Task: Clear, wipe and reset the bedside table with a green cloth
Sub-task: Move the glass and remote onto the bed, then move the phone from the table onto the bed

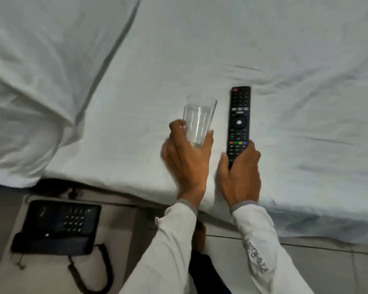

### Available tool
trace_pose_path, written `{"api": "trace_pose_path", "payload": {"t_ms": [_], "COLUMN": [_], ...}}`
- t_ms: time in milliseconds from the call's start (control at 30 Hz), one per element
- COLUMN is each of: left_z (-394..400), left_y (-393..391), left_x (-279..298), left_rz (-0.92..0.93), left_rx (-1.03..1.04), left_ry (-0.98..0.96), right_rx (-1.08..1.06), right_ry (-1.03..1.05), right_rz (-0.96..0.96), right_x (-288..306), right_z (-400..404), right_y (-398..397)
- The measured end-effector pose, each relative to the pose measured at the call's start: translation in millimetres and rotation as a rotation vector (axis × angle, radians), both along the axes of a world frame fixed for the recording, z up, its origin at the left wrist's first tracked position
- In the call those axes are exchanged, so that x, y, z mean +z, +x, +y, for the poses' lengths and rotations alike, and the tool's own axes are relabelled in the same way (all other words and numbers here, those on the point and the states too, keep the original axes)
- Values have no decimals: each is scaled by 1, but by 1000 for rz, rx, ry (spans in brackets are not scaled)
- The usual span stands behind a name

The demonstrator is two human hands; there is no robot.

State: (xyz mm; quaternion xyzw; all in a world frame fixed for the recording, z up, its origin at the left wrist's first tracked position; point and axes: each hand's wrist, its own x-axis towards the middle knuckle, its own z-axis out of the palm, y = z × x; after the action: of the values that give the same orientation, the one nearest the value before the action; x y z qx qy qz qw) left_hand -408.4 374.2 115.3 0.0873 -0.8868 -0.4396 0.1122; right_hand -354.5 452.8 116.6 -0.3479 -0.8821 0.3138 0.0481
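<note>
A black phone (55, 227) sat on the bedside table (119, 234). Near the bed's (285, 60) edge, the left hand (187, 158) clasped a glass (198, 122); the right hand (240, 172) gripped a remote (239, 117).

Bed (263, 49), white sheet, fills upper frame: pillow (26, 92) upper left, glass (199, 122) and remote (239, 122) side by side at centre. Table (119, 230), lower left: black corded phone (57, 227) on it.

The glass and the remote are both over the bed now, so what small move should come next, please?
Probably let go of both: the left hand holds the glass and the right hand the remote low over the bed sheet.
</note>
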Motion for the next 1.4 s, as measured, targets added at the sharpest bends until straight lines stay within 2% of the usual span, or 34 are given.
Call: {"api": "trace_pose_path", "payload": {"t_ms": [100,300,400,500,600,667,767,800,900,967,1033,1200,1300,1400], "left_z": [22,12,-16,-75,-152,-199,-265,-283,-328,-347,-356,-368,-376,-388], "left_y": [-8,-11,3,37,88,119,151,156,161,158,151,138,149,164], "left_x": [-30,-15,-3,-7,-27,-41,-60,-69,-96,-114,-127,-139,-146,-143], "left_rz": [16,-20,-13,28,-52,-179,-296,-305,-379,-400,-454,-449,-489,-582], "left_rx": [32,-18,-45,46,210,363,608,622,676,780,870,883,903,830], "left_ry": [-173,-173,-45,-16,-59,-48,74,125,239,336,463,700,761,792], "right_rx": [20,6,-63,46,317,546,937,1042,1188,1169,1143,1056,1003,907], "right_ry": [53,28,175,292,156,-22,-192,-208,-242,-314,-367,-454,-548,-595], "right_rz": [-111,-230,-40,238,474,520,376,283,-46,-271,-408,-417,-452,-497], "right_x": [-11,5,15,26,30,21,-18,-35,-87,-111,-127,-138,-131,-128], "right_z": [10,19,23,2,-53,-101,-180,-202,-263,-293,-314,-320,-314,-307], "right_y": [-5,-11,-5,1,1,2,1,-1,-15,-20,-18,-3,18,44]}}
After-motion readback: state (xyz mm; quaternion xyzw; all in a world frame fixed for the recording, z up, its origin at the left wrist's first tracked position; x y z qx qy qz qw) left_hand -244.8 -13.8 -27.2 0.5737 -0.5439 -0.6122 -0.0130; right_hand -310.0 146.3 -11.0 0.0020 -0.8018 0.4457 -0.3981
